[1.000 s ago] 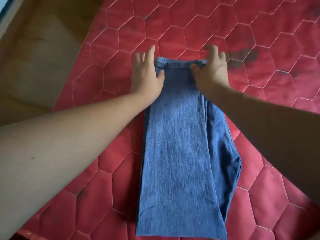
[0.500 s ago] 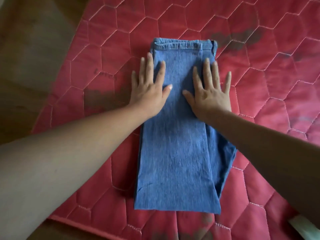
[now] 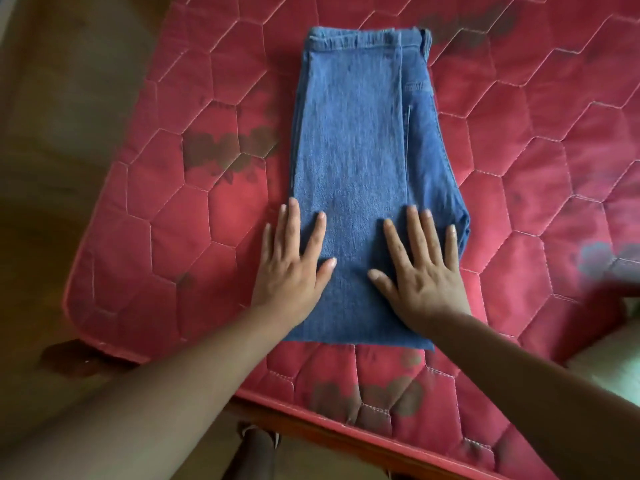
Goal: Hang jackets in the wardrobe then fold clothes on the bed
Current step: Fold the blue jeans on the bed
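now the left hand (image 3: pixel 294 271) and right hand (image 3: pixel 422 275) are pressing flat, gripping nothing, smoothing the folded jeans (image 3: pixel 353 133) on the red mattress (image 3: pixel 156 237); next is likely calling for lifting the near hem over.

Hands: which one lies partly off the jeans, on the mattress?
The left hand: its outer fingers rest on the red mattress beside the jeans, while the right hand has all its fingers on the denim.
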Tool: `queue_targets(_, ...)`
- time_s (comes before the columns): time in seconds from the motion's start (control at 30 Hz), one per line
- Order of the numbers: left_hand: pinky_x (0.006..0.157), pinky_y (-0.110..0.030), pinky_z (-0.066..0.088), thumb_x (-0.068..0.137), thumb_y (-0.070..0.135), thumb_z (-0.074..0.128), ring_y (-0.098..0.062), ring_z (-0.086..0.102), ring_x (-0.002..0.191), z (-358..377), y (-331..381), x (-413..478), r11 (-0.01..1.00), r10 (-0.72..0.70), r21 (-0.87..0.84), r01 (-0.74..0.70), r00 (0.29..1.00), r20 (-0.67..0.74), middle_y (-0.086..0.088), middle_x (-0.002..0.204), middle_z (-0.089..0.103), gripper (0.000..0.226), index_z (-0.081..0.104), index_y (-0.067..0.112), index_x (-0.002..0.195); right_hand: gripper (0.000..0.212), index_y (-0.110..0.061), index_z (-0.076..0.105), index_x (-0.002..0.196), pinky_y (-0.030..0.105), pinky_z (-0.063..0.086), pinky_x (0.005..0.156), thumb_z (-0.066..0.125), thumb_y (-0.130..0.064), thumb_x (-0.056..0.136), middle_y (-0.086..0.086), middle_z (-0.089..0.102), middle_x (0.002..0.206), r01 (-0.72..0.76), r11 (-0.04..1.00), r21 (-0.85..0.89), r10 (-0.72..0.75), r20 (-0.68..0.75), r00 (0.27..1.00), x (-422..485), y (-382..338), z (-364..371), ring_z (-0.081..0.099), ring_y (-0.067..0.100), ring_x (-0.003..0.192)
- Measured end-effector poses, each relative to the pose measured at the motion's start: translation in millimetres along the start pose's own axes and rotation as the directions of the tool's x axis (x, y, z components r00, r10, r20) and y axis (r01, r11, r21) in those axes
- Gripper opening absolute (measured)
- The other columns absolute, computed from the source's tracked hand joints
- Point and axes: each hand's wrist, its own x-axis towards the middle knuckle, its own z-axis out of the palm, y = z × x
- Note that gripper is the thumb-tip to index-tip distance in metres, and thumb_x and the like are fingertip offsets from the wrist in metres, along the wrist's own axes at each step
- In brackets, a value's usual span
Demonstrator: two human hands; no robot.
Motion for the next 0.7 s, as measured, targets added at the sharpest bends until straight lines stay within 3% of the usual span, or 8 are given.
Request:
queue_targets(0.13, 0.120, -0.058, 0.021, 0.099, 0.059, 0.036, -0.041, 0.009, 0.154, 7.7, 4.3, -51.7, 0.997, 0.070, 0.016, -0.072, 0.995, 0.076, -0.024, 0.166, -0.001, 0.071, 0.021, 0.027, 0.161, 0.080, -0.034, 0.021, 0.162, 0.069, 0.014, 0.119, 0.028, -0.077, 0.095, 0.013, 0.006, 0.170, 0.112, 0.993, -0.026, -0.110, 0.067, 0.992, -52.8, -8.4, 10.1, 0.007, 0.036, 0.157)
queue_targets(0.3, 0.120, -0.047, 0.024, 0.097, 0.042, 0.055, -0.040, 0.027, 0.148, -0.9, 7.4, -54.5, 0.982, 0.022, -0.185, -0.028, 0.999, -0.033, -0.025, 0.163, 0.018, 0.061, 0.043, 0.021, 0.153, 0.074, -0.037, 0.027, 0.160, 0.057, 0.005, 0.125, 0.052, -0.061, 0.095, 0.021, -0.002, 0.169, -0.088, 0.972, 0.220, 0.078, 0.054, 0.996, -56.2, -19.5, -0.2, -0.004, 0.034, 0.157)
queue_targets(0.37, 0.113, -0.031, 0.034, 0.094, 0.019, 0.063, -0.025, 0.046, 0.130, -14.3, 11.0, -62.5, 0.841, -0.173, -0.527, 0.122, 0.984, -0.049, -0.016, 0.144, 0.041, 0.044, 0.058, 0.023, 0.137, 0.062, -0.033, 0.048, 0.150, 0.048, 0.018, 0.125, 0.071, -0.032, 0.092, 0.023, 0.009, 0.166, -0.313, 0.790, 0.527, 0.342, 0.046, 0.939, -66.0, -28.8, -10.1, 0.011, 0.035, 0.154)
queue_targets(0.43, 0.084, -0.016, 0.045, 0.095, 0.004, 0.054, -0.008, 0.055, 0.089, -31.9, 9.6, -69.1, 0.568, -0.347, -0.754, 0.330, 0.927, 0.144, 0.000, 0.103, 0.055, 0.039, 0.064, 0.033, 0.119, 0.057, -0.033, 0.060, 0.139, 0.036, 0.039, 0.111, 0.075, -0.015, 0.088, 0.020, 0.034, 0.151, -0.486, 0.538, 0.689, 0.512, 0.191, 0.837, -75.2, -31.2, -26.4, 0.040, 0.032, 0.134)
queue_targets(0.5, 0.059, -0.019, 0.044, 0.096, -0.001, 0.041, -0.007, 0.046, 0.060, -48.4, 2.6, -71.0, 0.341, -0.312, -0.788, 0.512, 0.853, 0.419, 0.005, 0.072, 0.051, 0.050, 0.069, 0.037, 0.110, 0.061, -0.038, 0.063, 0.132, 0.024, 0.052, 0.076, 0.074, -0.002, 0.084, 0.021, 0.055, 0.118, -0.545, 0.279, 0.791, 0.405, 0.418, 0.813, -78.8, -19.0, -42.6, 0.060, 0.021, 0.091)
queue_targets(0.57, 0.071, -0.029, 0.050, 0.092, -0.009, 0.032, -0.008, 0.056, 0.071, -61.6, -11.1, -68.5, 0.240, -0.174, -0.790, 0.563, 0.826, 0.536, 0.008, 0.080, 0.065, 0.061, 0.073, 0.034, 0.109, 0.074, -0.040, 0.061, 0.131, 0.025, 0.049, 0.060, 0.070, 0.007, 0.074, 0.015, 0.060, 0.092, -0.613, 0.117, 0.781, 0.097, 0.606, 0.790, -77.0, -3.5, -59.8, 0.058, 0.013, 0.070)
queue_targets(0.63, 0.086, -0.024, 0.049, 0.083, -0.020, 0.031, -0.001, 0.065, 0.089, -63.5, -28.2, -63.3, 0.296, -0.029, -0.808, 0.510, 0.850, 0.526, 0.021, 0.098, 0.071, 0.074, 0.072, 0.030, 0.118, 0.079, -0.041, 0.057, 0.136, 0.023, 0.049, 0.070, 0.055, -0.005, 0.066, 0.000, 0.063, 0.098, -0.465, 0.440, 0.769, -0.070, 0.545, 0.836, -74.9, 15.8, -64.1, 0.061, 0.010, 0.084)
queue_targets(0.7, 0.087, -0.013, 0.047, 0.078, -0.023, 0.035, 0.002, 0.064, 0.098, -60.3, -42.8, -57.4, 0.592, 0.065, -0.744, 0.310, 0.901, 0.428, 0.026, 0.121, 0.063, 0.084, 0.065, 0.037, 0.129, 0.082, -0.034, 0.056, 0.140, 0.027, 0.048, 0.083, 0.046, -0.004, 0.065, -0.007, 0.063, 0.110, -0.035, 0.827, 0.562, -0.165, 0.301, 0.939, -72.2, 30.2, -57.5, 0.059, 0.017, 0.101)
